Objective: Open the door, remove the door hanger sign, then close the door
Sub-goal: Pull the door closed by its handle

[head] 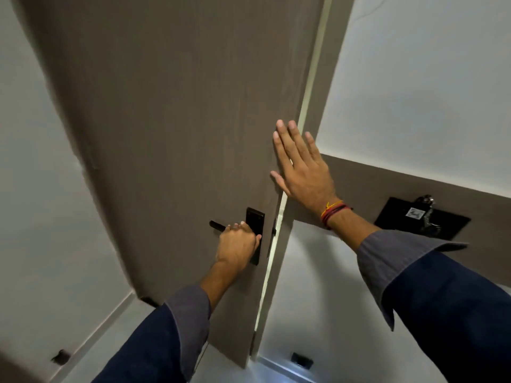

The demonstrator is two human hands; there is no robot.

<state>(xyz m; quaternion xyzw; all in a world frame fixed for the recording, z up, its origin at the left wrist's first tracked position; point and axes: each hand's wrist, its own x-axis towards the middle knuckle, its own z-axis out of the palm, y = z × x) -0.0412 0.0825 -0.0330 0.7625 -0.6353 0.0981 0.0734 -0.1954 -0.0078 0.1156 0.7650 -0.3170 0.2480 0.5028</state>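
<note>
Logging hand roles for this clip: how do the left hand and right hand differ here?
The left hand is curled in a grip on the black door handle; the right hand is open and flat against the door near its edge. The left sits lower, the right higher. The right wrist wears red and yellow threads; the left shows none. Both have dark blue sleeves.

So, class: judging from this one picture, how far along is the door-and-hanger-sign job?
Done: cannot tell; no sign shows in this view. In hand: the left hand grips the black door handle, and the right hand lies flat against the door near its edge, where a thin gap shows. Left: cannot tell whether it is opening or closing.
</note>
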